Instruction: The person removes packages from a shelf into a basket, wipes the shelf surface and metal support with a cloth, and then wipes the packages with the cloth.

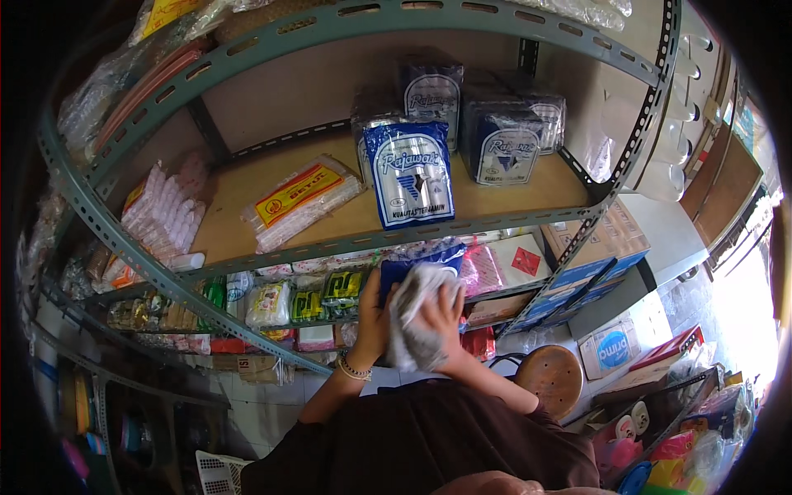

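My left hand (370, 322) holds a blue plastic-wrapped packet (396, 267) by its left side, just below the shelf's front edge. A crumpled grey-white cloth (416, 328) lies over the packet's face, with my right hand (442, 318) gripping it; that hand is slightly blurred. Much of the packet is hidden by the cloth. Above it, a similar blue and silver Rajawali packet (411, 176) stands upright at the edge of the wooden shelf board (340, 219). More such packets (504, 151) are stacked behind and to the right. A clear packet with a yellow and red label (303, 198) lies to the left.
Green slotted-metal shelving (532, 216) frames the area, with an upright on the right and a beam across the left. Bagged goods (269, 303) fill the lower shelf. Cardboard boxes (594, 247) stand at right, near a round wooden stool (549, 380). A white plastic basket (216, 473) sits at lower left.
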The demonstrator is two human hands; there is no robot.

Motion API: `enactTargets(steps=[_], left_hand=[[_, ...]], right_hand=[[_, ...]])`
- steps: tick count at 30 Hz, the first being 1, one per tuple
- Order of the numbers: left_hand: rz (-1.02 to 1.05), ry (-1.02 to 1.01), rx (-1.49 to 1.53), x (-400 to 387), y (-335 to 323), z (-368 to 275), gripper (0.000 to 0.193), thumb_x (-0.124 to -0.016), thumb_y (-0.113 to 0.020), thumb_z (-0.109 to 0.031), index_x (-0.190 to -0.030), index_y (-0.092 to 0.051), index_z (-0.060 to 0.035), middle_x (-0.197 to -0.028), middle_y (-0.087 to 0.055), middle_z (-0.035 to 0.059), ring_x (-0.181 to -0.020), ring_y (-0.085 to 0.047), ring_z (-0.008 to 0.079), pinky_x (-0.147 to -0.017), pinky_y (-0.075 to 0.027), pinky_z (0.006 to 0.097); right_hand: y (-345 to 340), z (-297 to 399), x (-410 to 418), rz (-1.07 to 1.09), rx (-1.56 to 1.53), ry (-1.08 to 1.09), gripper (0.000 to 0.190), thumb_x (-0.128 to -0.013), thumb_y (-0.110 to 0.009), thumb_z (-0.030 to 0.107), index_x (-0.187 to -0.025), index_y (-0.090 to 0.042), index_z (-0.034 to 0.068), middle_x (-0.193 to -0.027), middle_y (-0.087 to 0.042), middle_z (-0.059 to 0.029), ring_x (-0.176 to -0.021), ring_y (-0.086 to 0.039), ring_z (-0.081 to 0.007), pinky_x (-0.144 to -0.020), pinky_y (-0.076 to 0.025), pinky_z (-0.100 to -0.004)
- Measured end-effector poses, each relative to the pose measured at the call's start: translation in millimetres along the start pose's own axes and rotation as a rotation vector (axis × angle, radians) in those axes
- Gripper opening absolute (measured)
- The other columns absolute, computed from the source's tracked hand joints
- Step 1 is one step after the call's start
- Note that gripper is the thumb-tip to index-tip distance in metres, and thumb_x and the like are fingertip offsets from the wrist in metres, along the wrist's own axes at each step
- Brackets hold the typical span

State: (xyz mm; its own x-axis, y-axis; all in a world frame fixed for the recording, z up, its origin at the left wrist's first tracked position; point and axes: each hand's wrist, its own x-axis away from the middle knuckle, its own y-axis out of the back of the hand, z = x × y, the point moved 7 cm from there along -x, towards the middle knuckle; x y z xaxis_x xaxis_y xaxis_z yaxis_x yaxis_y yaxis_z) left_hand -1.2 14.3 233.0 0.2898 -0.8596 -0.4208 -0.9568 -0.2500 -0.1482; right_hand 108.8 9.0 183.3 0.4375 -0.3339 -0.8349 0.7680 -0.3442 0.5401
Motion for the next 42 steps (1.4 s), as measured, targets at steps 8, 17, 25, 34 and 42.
enactTargets(steps=[8,17,25,34,42], left_hand=[[0.259,-0.391,-0.501,5,-17,-31,0.038,-0.074,-0.063,-0.014,-0.107,-0.053,0.0008,-0.099,-0.061,0.0202,-0.091,-0.061,0.0323,-0.079,-0.047,0.0352],[0.046,-0.258,-0.443,0,7,-15,0.015,-0.084,-0.056,-0.013,-0.087,-0.051,0.0012,-0.057,-0.056,0.0135,-0.048,-0.056,0.0290,-0.045,-0.039,0.0319],[0.112,-0.282,-0.484,1,-4,-15,0.011,-0.079,-0.055,-0.005,-0.085,-0.048,0.0017,-0.061,-0.054,0.0183,-0.053,-0.056,0.0330,-0.047,-0.039,0.0356],[0.219,-0.294,-0.529,-1,-9,-8,0.027,-0.081,-0.057,-0.011,-0.104,-0.051,0.0020,-0.073,-0.059,0.0200,-0.065,-0.061,0.0348,-0.056,-0.046,0.0365],[0.093,-0.150,-0.380,-3,15,-3,0.016,-0.089,-0.051,-0.012,-0.097,-0.052,0.0016,-0.064,-0.053,0.0061,-0.056,-0.046,0.0101,-0.055,-0.040,0.0236]], right_hand=[[64,-3,-71,-0.292,0.015,0.007,0.042,-0.075,-0.050,0.040,-0.105,-0.061,0.012,-0.120,-0.055,-0.0092,-0.115,-0.046,-0.0304,-0.099,-0.018,-0.0502],[52,-60,-60,-0.116,-0.278,-0.180,0.047,-0.067,-0.054,0.034,-0.106,-0.058,0.008,-0.114,-0.055,-0.0112,-0.106,-0.048,-0.0301,-0.092,-0.026,-0.0455],[68,-23,-80,-0.132,-0.240,-0.090,0.052,-0.059,-0.053,0.032,-0.103,-0.058,0.005,-0.113,-0.055,-0.0120,-0.106,-0.050,-0.0307,-0.092,-0.027,-0.0457],[61,-29,-67,-0.194,-0.262,-0.177,0.053,-0.060,-0.055,0.032,-0.106,-0.058,0.006,-0.108,-0.058,-0.0139,-0.103,-0.051,-0.0315,-0.093,-0.027,-0.0442],[41,-39,-39,-0.182,-0.153,-0.241,0.048,-0.082,-0.053,0.016,-0.125,-0.041,-0.001,-0.134,-0.035,-0.0184,-0.123,-0.034,-0.0337,-0.103,-0.025,-0.0424]])
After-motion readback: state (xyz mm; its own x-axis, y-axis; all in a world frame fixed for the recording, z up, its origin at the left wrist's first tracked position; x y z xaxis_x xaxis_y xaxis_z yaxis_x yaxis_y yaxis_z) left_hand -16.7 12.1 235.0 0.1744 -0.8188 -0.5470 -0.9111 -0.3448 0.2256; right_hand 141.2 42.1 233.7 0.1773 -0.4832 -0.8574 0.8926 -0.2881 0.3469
